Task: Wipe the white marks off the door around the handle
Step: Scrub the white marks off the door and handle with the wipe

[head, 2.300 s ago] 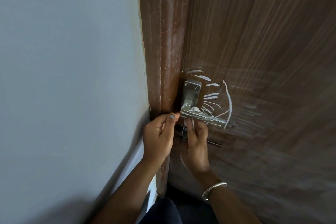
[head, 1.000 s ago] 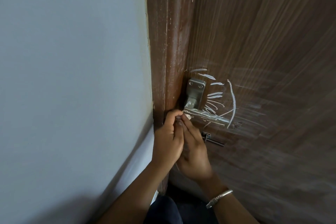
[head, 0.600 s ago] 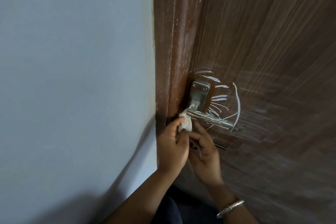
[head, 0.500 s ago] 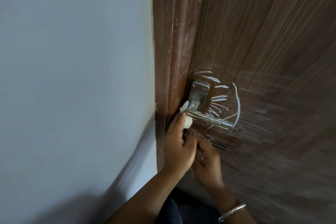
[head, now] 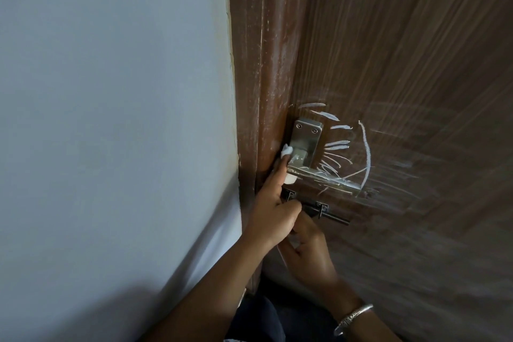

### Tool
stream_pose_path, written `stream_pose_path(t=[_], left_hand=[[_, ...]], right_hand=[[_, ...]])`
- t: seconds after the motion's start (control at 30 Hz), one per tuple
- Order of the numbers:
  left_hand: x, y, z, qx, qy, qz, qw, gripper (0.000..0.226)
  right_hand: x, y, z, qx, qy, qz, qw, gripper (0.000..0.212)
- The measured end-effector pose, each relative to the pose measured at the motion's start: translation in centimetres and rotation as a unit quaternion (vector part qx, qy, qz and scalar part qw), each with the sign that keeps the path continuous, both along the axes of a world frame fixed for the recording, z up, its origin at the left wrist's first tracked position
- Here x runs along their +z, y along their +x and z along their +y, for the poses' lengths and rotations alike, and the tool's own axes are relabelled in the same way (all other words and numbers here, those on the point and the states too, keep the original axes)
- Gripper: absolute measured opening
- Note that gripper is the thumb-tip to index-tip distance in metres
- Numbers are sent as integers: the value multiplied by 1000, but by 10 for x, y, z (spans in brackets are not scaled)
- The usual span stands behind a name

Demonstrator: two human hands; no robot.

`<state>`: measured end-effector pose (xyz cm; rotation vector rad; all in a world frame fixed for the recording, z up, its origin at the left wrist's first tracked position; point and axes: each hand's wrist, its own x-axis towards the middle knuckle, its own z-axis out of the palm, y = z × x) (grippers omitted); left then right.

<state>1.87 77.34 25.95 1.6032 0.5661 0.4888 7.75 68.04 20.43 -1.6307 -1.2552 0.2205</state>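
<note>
Wiping barely begun: left hand (head: 272, 214) grips a small white crumpled wad (head: 287, 150) against the silver metal lever handle (head: 322, 179) at the brown wooden door's (head: 402, 50) left edge. The right hand (head: 308, 247) curls below, grip unclear. Next, swipe the white chalky marks (head: 338, 144) beside it.

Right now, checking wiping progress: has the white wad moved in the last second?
Yes. The white wad, held in the left hand, has moved up from the lever to beside the handle plate.

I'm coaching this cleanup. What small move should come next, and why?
Probably slide the left hand and its white wad across the handle plate to the white marks on its right: they look untouched, and the wad sits at the plate's left.
</note>
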Motion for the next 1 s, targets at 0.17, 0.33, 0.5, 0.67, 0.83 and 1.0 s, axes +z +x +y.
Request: stream_pose_path(t=[0.17, 0.33, 0.5, 0.67, 0.83, 1.0], left_hand=[[-7, -3, -4, 2, -47, -9, 999, 88], [-1, 0, 1, -19, -56, -45, 997, 91], [-2, -1, -1, -12, -87, -59, 994, 84], [-8, 0, -4, 28, -86, -42, 995, 73], [-11, -1, -6, 45, -56, -25, 997, 59], [-8, -2, -8, 41, 4, -15, 999, 66]], right_hand=[[0, 3, -1, -10, 9, -17, 1000, 31], [-1, 7, -3, -40, 13, 17, 999, 38], [4, 5, 7, -94, 39, 191, 976, 42], [31, -1, 40, -165, 155, 548, 806, 10], [51, -5, 52, -50, 171, 691, 701, 30], [58, 3, 52, -100, 87, 629, 766, 32]])
